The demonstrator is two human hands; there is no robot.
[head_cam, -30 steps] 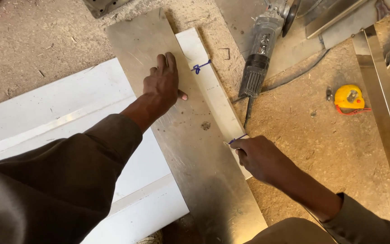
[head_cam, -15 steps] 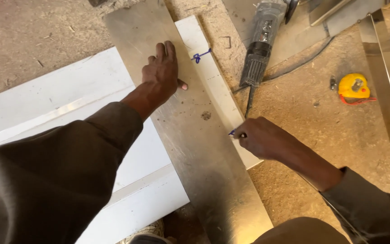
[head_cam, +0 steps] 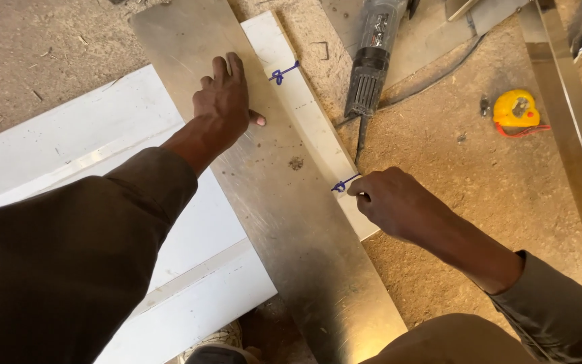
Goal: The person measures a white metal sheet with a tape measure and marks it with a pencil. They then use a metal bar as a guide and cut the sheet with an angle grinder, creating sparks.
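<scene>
A long metal strip (head_cam: 284, 202) lies diagonally over a white panel (head_cam: 304, 101) on the dusty ground. My left hand (head_cam: 223, 104) presses flat on the upper part of the strip, fingers spread. My right hand (head_cam: 395, 202) is closed around a pen at the strip's right edge, its tip at a blue mark (head_cam: 343, 185) on the white panel. A second blue mark (head_cam: 283, 73) sits farther up the panel, just right of my left hand.
An angle grinder (head_cam: 372, 57) with its cable lies beyond the white panel. A yellow tape measure (head_cam: 514, 109) rests on the ground at the right. A metal bar (head_cam: 567, 101) runs along the right edge. Large white boards (head_cam: 69, 155) lie under my left arm.
My right hand has slid up along the strip's edge and drawn a blue mark on the white panel. My left hand has stayed pressed on the strip.
</scene>
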